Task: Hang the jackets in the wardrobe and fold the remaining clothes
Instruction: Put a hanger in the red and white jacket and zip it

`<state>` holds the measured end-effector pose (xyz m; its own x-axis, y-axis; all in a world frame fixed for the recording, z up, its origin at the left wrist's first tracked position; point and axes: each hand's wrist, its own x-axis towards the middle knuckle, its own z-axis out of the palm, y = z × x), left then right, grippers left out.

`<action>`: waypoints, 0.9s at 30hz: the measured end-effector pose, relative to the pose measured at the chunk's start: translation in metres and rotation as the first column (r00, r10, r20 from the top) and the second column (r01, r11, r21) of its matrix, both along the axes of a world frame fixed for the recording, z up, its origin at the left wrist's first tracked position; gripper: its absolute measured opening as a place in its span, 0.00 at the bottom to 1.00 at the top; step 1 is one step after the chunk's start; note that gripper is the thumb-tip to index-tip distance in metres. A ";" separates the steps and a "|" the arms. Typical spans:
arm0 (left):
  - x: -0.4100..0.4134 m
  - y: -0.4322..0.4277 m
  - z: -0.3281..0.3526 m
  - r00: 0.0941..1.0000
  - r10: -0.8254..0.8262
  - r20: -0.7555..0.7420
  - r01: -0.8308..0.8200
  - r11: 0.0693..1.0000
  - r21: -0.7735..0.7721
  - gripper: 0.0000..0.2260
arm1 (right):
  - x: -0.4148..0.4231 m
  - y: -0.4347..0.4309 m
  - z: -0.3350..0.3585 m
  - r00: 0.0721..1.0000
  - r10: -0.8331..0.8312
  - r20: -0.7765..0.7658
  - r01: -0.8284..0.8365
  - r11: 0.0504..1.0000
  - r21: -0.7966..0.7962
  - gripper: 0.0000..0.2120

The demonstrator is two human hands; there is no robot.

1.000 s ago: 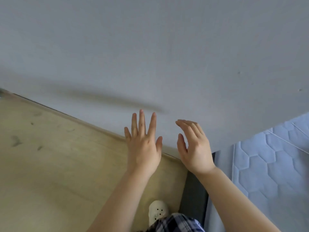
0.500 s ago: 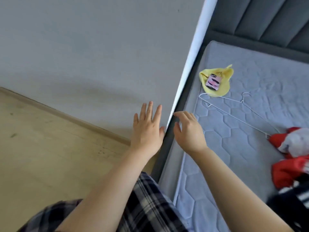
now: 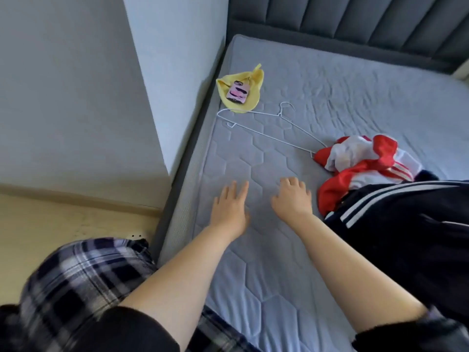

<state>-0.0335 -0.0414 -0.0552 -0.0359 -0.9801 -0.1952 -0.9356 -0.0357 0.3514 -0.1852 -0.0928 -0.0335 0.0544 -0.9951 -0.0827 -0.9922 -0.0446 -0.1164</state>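
left grip (image 3: 229, 212) and right grip (image 3: 291, 201) spread empty over mattress (image 3: 266, 288), black jacket (image 3: 406, 224) beside right grip, wire hanger (image 3: 279, 115) beyond

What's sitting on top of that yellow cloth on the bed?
A pink phone lies on the yellow cloth, near its middle. The patch of cloth beneath the phone is covered, so nothing under it can be checked.

No words, numbers or brand names can be read anywhere. The pink phone case (image 3: 237, 92), far past the left hand (image 3: 229, 209), has dark marks on it, but they are too blurry to read. The black jacket (image 3: 406, 224), just beside the right hand (image 3: 291, 199), shows only plain white stripes. The red and white top (image 3: 355, 158) past that hand shows only stripes too.
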 end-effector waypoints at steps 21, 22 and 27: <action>0.071 -0.027 -0.002 -0.363 0.555 -0.749 -0.276 0.703 0.655 0.10 | 0.099 0.015 0.046 0.620 0.129 0.774 -0.307 0.947 0.089 0.13; 0.080 -0.024 0.002 -0.423 0.538 -0.729 -0.247 0.706 0.664 0.13 | 0.107 0.022 0.044 0.606 0.163 0.778 -0.366 0.926 0.092 0.12; 0.092 -0.009 0.007 -0.370 0.603 -0.707 -0.272 0.658 0.702 0.18 | 0.091 0.015 0.008 0.869 -0.039 0.494 0.157 0.967 -0.199 0.29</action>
